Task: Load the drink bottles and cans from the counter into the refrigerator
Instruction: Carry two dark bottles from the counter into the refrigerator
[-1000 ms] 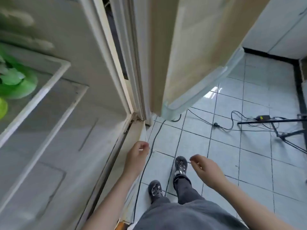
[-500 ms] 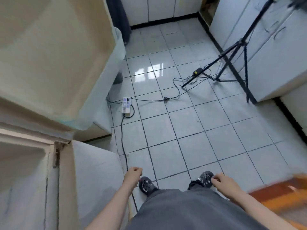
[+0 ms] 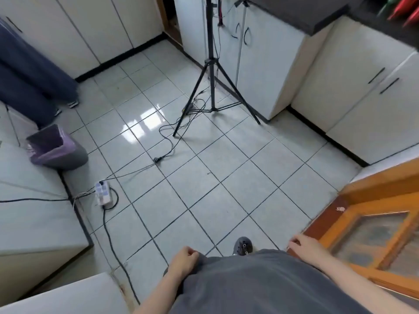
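Left hand (image 3: 184, 259): bare, fingers curled loosely into the palm, holding nothing, hanging at the hip against grey cloth.
Right hand (image 3: 302, 247): bare, fingers bent inward, empty, just beside the edge of the door.
Shirt (image 3: 260, 288): grey, soft, matte, filling the bottom centre.
Shoe (image 3: 243, 245): dark, rounded toe with perforations, on the tile between the two hands.
Door (image 3: 371, 234): orange-brown wood frame with panes of mottled glass, low right.
Floor (image 3: 204, 191): pale glazed square tiles, dark grout, glossy with a window glare farther off.
Strip (image 3: 103, 193): white power strip, oblong, lying on the tile at left, a black cable running from it toward the viewer.
Bin (image 3: 56, 147): grey, squarish, lined with a purple bag, standing at left beyond the strip.
Tripod (image 3: 212, 71): black metal, three splayed legs, upright pole, thin cables looped at its foot.
Cabinets (image 3: 362, 91): cream, flat fronts, black bar handles, black plinth, along the right and far walls.
Counter (image 3: 317, 12): dark slab atop the right cabinets.
Bottles (image 3: 401, 9): blurred red and green shapes at the top right corner on the counter, long axes slanting up to the right; kind and caps cannot be told.
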